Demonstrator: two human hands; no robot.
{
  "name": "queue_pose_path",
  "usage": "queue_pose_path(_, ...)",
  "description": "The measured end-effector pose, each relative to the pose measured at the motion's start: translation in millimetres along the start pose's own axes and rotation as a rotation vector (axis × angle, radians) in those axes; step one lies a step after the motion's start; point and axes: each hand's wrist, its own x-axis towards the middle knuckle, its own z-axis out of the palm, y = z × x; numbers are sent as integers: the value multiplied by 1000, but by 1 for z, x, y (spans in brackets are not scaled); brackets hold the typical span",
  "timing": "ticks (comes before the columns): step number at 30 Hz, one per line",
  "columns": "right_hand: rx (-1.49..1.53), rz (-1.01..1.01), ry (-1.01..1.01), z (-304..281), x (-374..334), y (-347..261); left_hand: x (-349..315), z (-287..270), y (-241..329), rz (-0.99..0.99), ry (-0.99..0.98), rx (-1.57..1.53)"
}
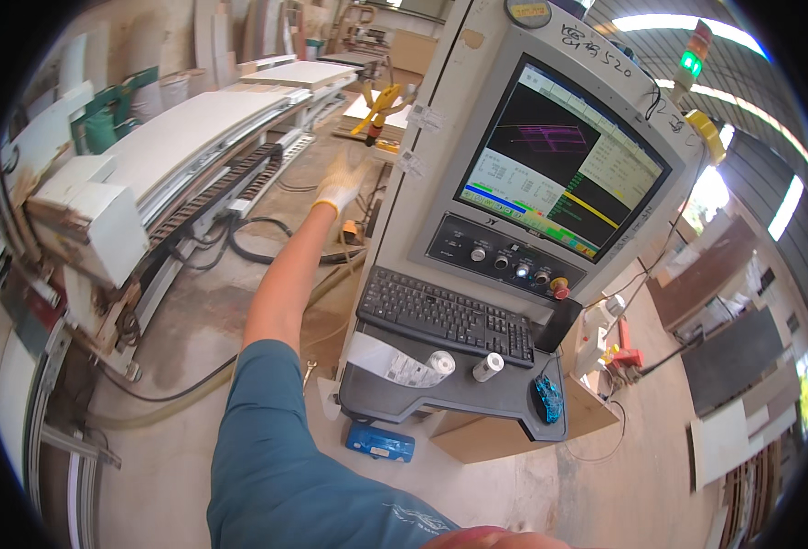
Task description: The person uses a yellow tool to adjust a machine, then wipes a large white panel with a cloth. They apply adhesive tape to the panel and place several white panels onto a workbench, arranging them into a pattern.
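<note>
Reaching gloved left hand (pixel 339 186) toward yellow-handled clamp (pixel 378 107).

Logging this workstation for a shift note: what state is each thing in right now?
Monitor: lit.
Signal lamp: green lit.
Label roll: partly unrolled on the console shelf.
Keyboard: untouched.
Left hand: gloved, stretched out, holding nothing.
Right hand: out of view.

The control console (pixel 513 229) stands to the right, its screen (pixel 564 160) above the keyboard (pixel 445 316), with two paper rolls (pixel 440 363) on the shelf before the keyboard. The long machine bed (pixel 184 137) lies to the left, cables (pixel 257 240) on the floor between them. The left hand (pixel 340 186) reaches out beside the console's left edge.
</note>
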Motion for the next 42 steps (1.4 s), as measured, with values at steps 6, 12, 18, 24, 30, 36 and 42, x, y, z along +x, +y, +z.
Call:
queue_pose_path(6, 145, 241, -440, 86, -70, -19, 114, 1, 29, 175, -179, -339)
queue_pose_path(12, 312, 281, -502, 93, -81, -29, 96, -5, 22, -137, -602, -589)
queue_pose_path(18, 596, 259, -472, 96, -69, -37, 16, -13, 3, -229, -446, -301)
queue_pose_path(24, 546, -183, -539, 99, -88, -68, 107, -163, 143, -283, 460, -466)
queue_pose_path(30, 589, -283, -933, 87, -182, -83, -57, -267, 109, -108, 143, -1005)
queue_pose_path(36, 767, -891, -1195, 3, -216, -220, -423, -362, -17, -598, 47, -682)
queue_pose_path(42, 628, -1538, -1188, 16, -332, -390, -634, -456, -56, -1016, -44, -662)
